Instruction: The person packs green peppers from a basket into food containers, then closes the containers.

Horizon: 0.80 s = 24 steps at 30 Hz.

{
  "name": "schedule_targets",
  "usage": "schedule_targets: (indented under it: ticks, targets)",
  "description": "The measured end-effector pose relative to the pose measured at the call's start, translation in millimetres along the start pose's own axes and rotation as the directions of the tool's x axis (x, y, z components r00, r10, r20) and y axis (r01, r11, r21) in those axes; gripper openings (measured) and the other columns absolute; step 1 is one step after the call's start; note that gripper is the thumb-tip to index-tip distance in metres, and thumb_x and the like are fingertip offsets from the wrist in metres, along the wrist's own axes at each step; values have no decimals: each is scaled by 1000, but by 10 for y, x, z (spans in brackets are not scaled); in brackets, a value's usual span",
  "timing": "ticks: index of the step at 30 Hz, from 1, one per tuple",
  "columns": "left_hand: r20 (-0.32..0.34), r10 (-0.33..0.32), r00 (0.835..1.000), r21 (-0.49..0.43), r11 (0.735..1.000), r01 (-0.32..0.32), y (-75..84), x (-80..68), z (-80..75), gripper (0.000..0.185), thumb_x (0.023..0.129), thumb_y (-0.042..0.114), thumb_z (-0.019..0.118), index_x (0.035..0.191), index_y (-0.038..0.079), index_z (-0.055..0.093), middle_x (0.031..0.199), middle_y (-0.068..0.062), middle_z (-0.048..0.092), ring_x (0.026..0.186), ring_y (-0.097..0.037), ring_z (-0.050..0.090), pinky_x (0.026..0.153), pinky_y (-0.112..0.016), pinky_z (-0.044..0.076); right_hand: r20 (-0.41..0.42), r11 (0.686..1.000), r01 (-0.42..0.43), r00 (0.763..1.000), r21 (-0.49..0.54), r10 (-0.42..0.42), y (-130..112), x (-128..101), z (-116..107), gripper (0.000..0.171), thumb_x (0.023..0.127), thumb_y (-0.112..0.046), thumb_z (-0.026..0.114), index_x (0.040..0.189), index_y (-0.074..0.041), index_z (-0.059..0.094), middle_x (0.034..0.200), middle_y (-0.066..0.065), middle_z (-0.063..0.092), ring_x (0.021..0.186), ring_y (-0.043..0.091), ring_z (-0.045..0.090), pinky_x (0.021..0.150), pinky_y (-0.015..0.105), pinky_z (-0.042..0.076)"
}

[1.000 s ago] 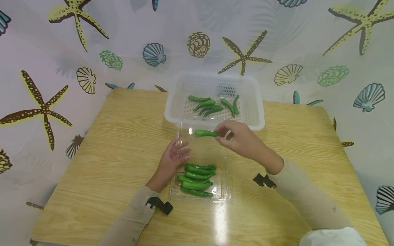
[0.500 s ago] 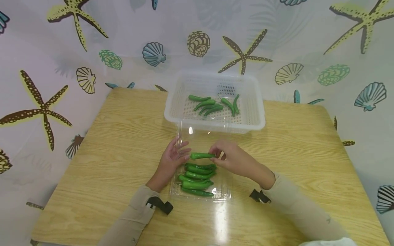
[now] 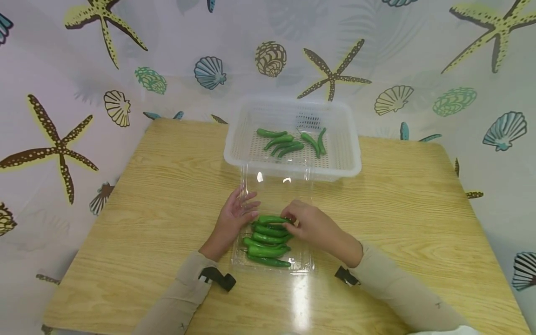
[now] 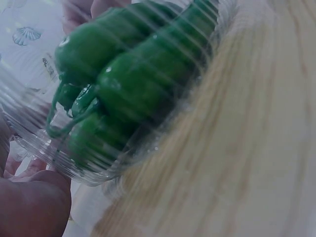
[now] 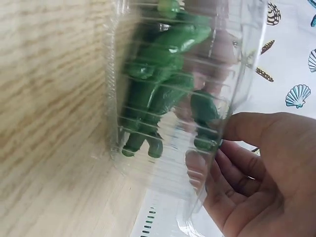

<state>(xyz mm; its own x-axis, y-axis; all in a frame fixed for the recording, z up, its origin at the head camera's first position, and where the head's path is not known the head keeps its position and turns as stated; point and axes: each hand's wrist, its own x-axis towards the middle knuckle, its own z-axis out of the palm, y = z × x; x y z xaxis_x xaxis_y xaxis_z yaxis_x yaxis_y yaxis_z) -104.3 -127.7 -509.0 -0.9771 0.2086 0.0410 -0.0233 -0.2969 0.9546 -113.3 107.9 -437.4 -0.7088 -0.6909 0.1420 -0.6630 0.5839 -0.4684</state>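
Observation:
A clear plastic clamshell box (image 3: 302, 264) lies on the table with its lid (image 3: 276, 188) raised toward the back. Several green chili peppers (image 3: 268, 251) rest side by side in its base, seen through the ribbed wall in both wrist views. At the far end of that row, my right hand (image 3: 316, 230) pinches a green chili pepper (image 3: 269, 219) by its right end between thumb and fingers. My left hand (image 3: 230, 222) rests against the box's left side near the hinge, fingers spread and extended, thumb at the rim. Part of the lid covers its fingertips.
Behind the box stands a white perforated basket (image 3: 355, 160) holding several more green chili peppers (image 3: 279, 140). The lid's far edge overlaps the basket's front rim in the head view. A wooden table (image 3: 176, 172) carries everything, with a shell-patterned curtain (image 3: 234, 42) behind.
My right hand has brought the chili pepper from over the lid down toward me, into the far end of the box's base. The left hand has stayed put.

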Motion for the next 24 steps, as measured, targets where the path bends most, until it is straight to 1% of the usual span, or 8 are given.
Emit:
schedule_targets:
  ticks: [3,7,10,13,17,24]
  targets:
    - [1,-3,1000,7,1000,3,4,3,4,80,86,-1,63,148,14,16,141,-17,38,122,-31,45,94,-33,48,-11,999,-8,1000,-36,8,1,2,44,13,83,-13,69,94,-9,66,86,-5,58,77,6,57,65,15,51]
    - [-6,-2,1000,10,1000,2,2,6,6,80,85,-1,64,148,14,16,140,-14,40,122,-30,46,96,-33,47,-28,997,-21,999,-68,19,-14,12,89,13,82,-14,69,95,-10,66,86,-6,59,76,6,56,65,17,51]
    - [-7,4,1000,-1,1000,-4,-5,10,5,80,85,-1,64,148,16,18,139,-12,41,121,-30,46,97,-34,46,-48,995,-8,999,-101,4,-30,16,119,13,82,-14,69,94,-10,66,86,-5,59,76,7,56,65,18,51]
    - [-3,11,1000,-16,1000,-11,-16,13,2,80,85,-2,64,148,19,20,140,-16,39,122,-32,46,98,-34,45,-73,990,12,997,-139,-22,-34,17,149,13,81,-13,70,93,-9,65,86,-4,60,75,7,57,64,18,52]
    - [1,14,1000,-26,1000,-14,-18,11,0,79,85,-3,64,146,22,22,142,-21,36,122,-32,45,98,-34,45,-101,986,36,993,-164,-53,-37,21,174,11,80,-11,71,89,-9,65,84,-3,60,74,8,57,62,18,52]
    - [-4,9,1000,-37,999,-9,-10,2,5,78,85,-4,63,146,22,22,141,-19,37,122,-32,45,97,-35,45,-106,981,59,991,-184,-79,-17,23,207,8,80,-6,69,86,-10,65,82,-3,59,74,10,56,62,19,51]
